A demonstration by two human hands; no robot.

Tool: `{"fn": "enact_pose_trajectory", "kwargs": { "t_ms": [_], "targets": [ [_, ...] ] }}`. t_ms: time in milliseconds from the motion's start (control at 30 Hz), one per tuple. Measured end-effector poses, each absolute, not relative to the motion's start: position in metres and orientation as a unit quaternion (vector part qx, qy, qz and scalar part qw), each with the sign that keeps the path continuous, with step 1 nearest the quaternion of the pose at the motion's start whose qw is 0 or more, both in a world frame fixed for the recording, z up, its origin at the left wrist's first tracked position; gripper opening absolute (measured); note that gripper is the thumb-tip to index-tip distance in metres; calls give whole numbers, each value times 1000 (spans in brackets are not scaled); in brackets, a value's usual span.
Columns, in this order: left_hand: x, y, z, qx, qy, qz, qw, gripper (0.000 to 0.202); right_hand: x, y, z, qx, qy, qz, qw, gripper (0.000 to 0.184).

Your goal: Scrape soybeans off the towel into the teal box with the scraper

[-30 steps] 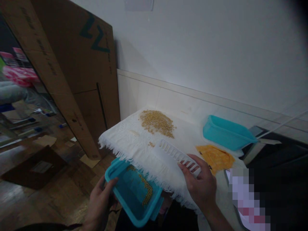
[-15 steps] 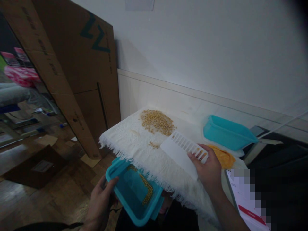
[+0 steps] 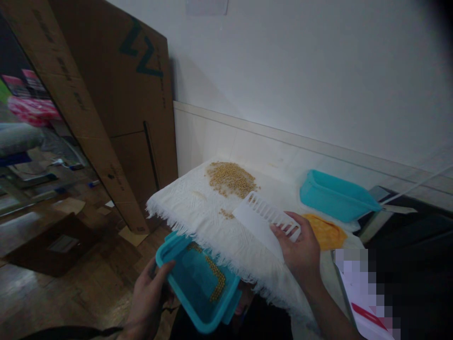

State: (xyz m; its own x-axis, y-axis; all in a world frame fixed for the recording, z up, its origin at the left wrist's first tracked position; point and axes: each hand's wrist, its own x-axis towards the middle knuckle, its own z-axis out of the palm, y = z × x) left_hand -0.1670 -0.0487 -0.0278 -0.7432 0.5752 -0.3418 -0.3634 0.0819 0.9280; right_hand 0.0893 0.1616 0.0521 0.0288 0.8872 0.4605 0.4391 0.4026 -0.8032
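My left hand grips the rim of a teal plastic bin tilted just below the table's front edge, thumb over the rim. Some yellow soybeans lie along the far side inside it. In my right hand is a flat white slotted plastic piece, pinched at its near right end above the cloth. Its far end is close to a spread pile of soybeans on the white fringed cloth. A few stray beans lie beside its left corner.
A second teal bin stands at the back right, with an orange cloth in front of it. Tall cardboard rises at the left. A white wall closes off the back. Papers lie at the right.
My right hand has shifted slightly left with the white slotted piece, whose angle has changed a little. My left hand and the bin have stayed in place.
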Motion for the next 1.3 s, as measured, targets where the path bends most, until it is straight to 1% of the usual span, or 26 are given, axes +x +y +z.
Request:
{"fn": "enact_pose_trajectory", "kwargs": {
  "t_ms": [233, 367, 467, 633, 967, 1167, 1300],
  "targets": [
    [-168, -49, -34, 88, 648, 675, 342, 60, 81, 152, 52, -496, -639, 231, 540, 51],
    [-167, -50, -31, 89, 649, 674, 343, 56, 81, 147, 53, -496, -646, 233, 532, 48],
    [-167, -50, -30, 93, 648, 669, 351, 55, 80, 146, 55, -496, -640, 243, 534, 50],
    [-168, -49, -30, 87, 655, 670, 338, 60, 76, 145, 55, -498, -649, 253, 517, 50],
    [-166, -49, -25, 82, 652, 670, 347, 55, 74, 145, 52, -484, -670, 242, 509, 47],
    [-166, -47, -20, 77, 649, 671, 351, 63, 77, 140, 50, -477, -674, 243, 508, 46],
    [-165, -46, -19, 77, 646, 673, 352, 61, 79, 138, 54, -484, -669, 223, 518, 45]
  ]
}}
